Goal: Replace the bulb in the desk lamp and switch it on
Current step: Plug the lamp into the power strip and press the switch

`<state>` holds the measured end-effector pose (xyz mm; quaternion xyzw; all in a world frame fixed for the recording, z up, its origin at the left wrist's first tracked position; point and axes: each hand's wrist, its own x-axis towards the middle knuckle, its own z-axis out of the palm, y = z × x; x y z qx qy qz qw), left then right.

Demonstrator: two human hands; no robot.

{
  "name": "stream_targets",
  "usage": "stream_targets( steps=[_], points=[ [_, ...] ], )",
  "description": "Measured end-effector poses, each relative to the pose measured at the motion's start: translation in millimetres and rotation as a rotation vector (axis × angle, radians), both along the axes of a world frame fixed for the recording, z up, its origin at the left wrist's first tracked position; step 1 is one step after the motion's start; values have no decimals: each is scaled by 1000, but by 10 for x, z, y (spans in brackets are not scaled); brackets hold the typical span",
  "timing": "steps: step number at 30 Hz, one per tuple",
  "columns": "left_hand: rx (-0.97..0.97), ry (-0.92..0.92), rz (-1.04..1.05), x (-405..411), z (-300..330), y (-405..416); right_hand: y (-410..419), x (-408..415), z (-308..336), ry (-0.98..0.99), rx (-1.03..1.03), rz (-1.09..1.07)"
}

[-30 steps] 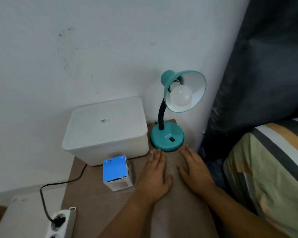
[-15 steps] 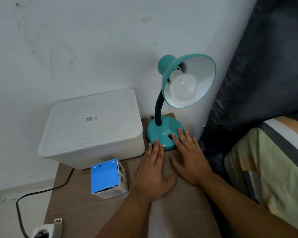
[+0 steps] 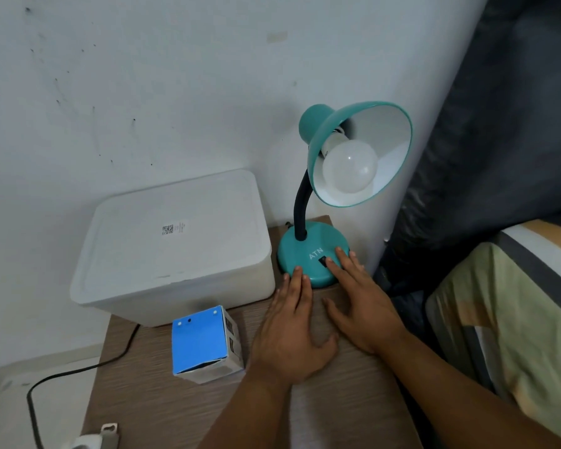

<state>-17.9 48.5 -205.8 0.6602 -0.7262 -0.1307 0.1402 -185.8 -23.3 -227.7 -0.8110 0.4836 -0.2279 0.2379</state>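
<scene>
Brown wood-grain desk [image 3: 182,413] shoved against a scuffed white wall [image 3: 143,76], teal desk lamp [image 3: 314,251] with its bulb [image 3: 350,166] at 1 o'clock, blue box [image 3: 204,345] at 9, left hand [image 3: 292,328] and right hand [image 3: 366,303] flat, fingers straight, holding nothing, tips touching the lamp base.

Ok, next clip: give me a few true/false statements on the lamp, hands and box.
1. The bulb is lit. False: it sits in the shade, dark.
2. The right hand has fingers on the lamp base by the switch. True.
3. The left hand grips the blue box. False: it lies flat on the table, fingertips at the base.
4. The blue box stands in front of the white bin. True.
</scene>
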Motion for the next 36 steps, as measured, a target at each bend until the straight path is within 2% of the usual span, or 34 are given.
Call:
stream_targets(
  steps=[4, 11, 18, 36],
  points=[
    [2, 11, 43, -47, 130, 47, 48, 30, 83, -33, 46, -58],
    [-2, -8, 56, -64, 166, 49, 88, 44, 180, -64, -15, -54],
    [-24, 19, 68, -65, 157, 49, 45, 25, 102, -39, 27, -41],
    [-33, -9, 6, -30, 123, 16, 26, 35, 75, -50, 12, -28]
  ],
)
